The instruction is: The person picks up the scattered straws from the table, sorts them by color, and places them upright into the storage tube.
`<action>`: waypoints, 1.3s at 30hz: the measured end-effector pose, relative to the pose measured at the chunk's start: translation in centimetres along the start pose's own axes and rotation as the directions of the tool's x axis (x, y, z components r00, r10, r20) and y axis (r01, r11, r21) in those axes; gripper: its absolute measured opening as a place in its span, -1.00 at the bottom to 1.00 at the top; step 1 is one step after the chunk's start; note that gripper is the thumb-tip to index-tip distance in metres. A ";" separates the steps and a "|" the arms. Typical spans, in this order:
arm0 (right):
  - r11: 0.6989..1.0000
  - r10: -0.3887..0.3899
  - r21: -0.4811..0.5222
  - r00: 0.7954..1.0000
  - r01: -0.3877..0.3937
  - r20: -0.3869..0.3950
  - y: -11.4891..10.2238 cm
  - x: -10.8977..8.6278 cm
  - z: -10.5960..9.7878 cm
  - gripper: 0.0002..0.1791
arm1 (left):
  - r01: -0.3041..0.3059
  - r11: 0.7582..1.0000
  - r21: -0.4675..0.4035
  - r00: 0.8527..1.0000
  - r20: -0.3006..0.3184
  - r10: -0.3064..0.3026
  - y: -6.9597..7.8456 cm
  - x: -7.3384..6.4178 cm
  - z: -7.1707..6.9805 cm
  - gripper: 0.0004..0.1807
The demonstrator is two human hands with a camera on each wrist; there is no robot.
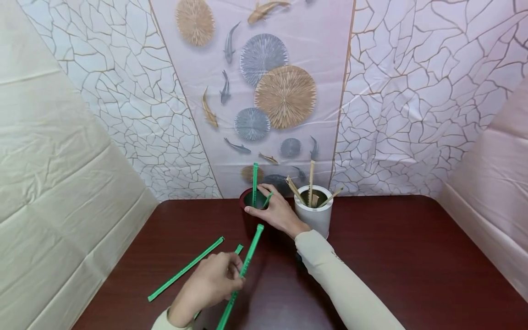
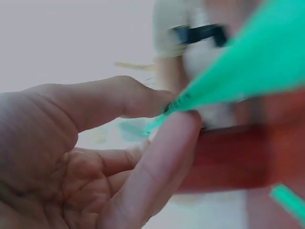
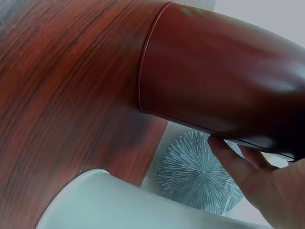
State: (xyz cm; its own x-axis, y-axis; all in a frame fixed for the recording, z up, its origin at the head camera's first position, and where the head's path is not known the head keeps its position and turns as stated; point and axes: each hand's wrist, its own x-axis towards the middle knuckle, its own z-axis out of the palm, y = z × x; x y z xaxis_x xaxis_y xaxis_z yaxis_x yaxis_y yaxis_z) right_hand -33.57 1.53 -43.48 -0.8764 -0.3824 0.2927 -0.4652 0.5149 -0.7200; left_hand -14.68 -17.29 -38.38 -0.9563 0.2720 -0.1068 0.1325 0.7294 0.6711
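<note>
My left hand [image 1: 212, 279] pinches a long, thin green stick sachet [image 1: 252, 247] with dark print between thumb and fingertips; it slants up toward the cups. In the left wrist view this sachet [image 2: 224, 76] runs blurred toward the camera. My right hand [image 1: 280, 213] grips the dark red cup [image 1: 250, 224] by its rim, thumb on the near side and fingers farther back. A green sachet [image 1: 255, 178] stands upright inside that cup, and a second short green end shows beside the fingers. The right wrist view has the cup's glossy wall [image 3: 214, 71] with fingertips against it.
A white cup [image 1: 319, 220] holding several tan sticks [image 1: 311, 183] stands right of the red cup. One green sachet [image 1: 185, 270] lies on the dark wooden table [image 1: 412, 256]; another [image 1: 239, 249] is partly behind my left hand. Patterned cloth walls [image 1: 392, 91] enclose the table.
</note>
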 end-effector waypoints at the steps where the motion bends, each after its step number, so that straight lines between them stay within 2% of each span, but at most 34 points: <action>1: 1.000 -0.006 0.004 1.000 0.006 0.000 0.0 0.0 0.0 0.01 | -0.016 1.000 0.019 0.999 -0.040 0.017 0.5 -0.4 -0.8 -0.86; 3: 1.000 -0.012 0.001 1.000 0.012 0.000 0.0 0.0 -0.1 0.01 | -0.044 0.997 0.059 0.990 -0.132 0.051 1.4 -0.7 -2.3 -0.85; 5: 1.000 -0.009 -0.001 1.000 0.009 -0.001 0.0 -0.1 0.0 0.01 | -0.056 0.993 0.102 0.973 -0.216 0.077 2.5 -0.5 -3.7 -0.84; 9: 1.000 0.010 -0.017 1.000 -0.010 0.004 0.0 -0.2 0.1 0.05 | -0.096 0.987 0.131 0.945 -0.301 0.132 4.3 1.2 -6.4 -0.86; 11: 1.000 0.018 -0.018 1.000 -0.018 0.004 0.1 -0.3 0.1 0.05 | -0.140 0.982 0.130 0.922 -0.344 0.177 5.1 2.5 -7.6 -0.83; 14: 1.000 0.010 -0.009 1.000 -0.010 -0.002 0.3 -0.3 0.1 0.03 | -0.217 0.972 0.093 0.870 -0.432 0.236 6.2 4.5 -9.1 -0.78; 16: 1.000 0.007 0.000 1.000 -0.007 -0.004 0.2 -0.2 0.1 0.02 | -0.265 0.962 0.072 0.826 -0.498 0.265 6.7 5.9 -9.8 -0.76; 19: 1.000 0.003 0.017 1.000 -0.003 0.000 0.1 0.0 0.1 0.02 | -0.302 0.952 0.054 0.767 -0.580 0.276 6.9 7.9 -10.0 -0.78; 21: 1.000 0.012 0.019 1.000 -0.012 0.011 0.1 -0.1 0.1 0.03 | -0.313 0.949 0.051 0.740 -0.613 0.277 6.2 9.3 -9.4 -0.78; 22: 1.000 0.014 0.017 1.000 -0.014 0.012 0.1 -0.1 0.1 0.03 | -0.316 0.948 0.044 0.735 -0.621 0.273 5.7 10.0 -8.9 -0.78; 23: 1.000 0.020 0.012 1.000 -0.020 0.014 0.2 -0.2 0.0 0.03 | -0.307 0.951 0.039 0.737 -0.622 0.263 5.1 10.7 -8.4 -0.78; 24: 1.000 0.026 0.008 1.000 -0.026 0.015 0.2 -0.4 -0.2 0.03 | -0.298 0.954 0.024 0.748 -0.616 0.249 4.5 11.4 -7.7 -0.78; 29: 0.999 0.031 -0.007 1.000 -0.031 0.003 0.6 -0.7 -0.4 0.02 | -0.190 0.981 -0.049 0.829 -0.543 0.133 1.1 14.1 -4.9 -0.77; 32: 1.000 0.017 0.002 1.000 -0.017 -0.001 0.5 -0.5 -0.4 0.01 | -0.136 0.986 -0.100 0.858 -0.509 0.066 -0.3 15.0 -4.1 -0.75; 34: 1.000 0.006 0.011 1.000 -0.006 0.002 0.4 -0.3 -0.3 0.00 | -0.110 0.986 -0.123 0.868 -0.495 0.035 -1.1 15.2 -4.0 -0.72; 39: 1.000 0.001 0.003 1.000 -0.001 0.012 0.3 -0.2 0.0 0.03 | -0.065 0.985 -0.159 0.876 -0.482 -0.020 -2.0 15.2 -3.8 -0.65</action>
State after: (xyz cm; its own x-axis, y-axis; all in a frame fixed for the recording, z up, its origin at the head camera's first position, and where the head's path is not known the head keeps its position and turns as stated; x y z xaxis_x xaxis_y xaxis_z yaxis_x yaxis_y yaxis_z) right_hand -33.56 1.77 -43.73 -0.8755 -0.3911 0.2840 -0.4636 0.5134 -0.7221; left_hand -30.47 -17.01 -38.62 -0.9659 -0.0784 0.2467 0.1516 0.6012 0.7846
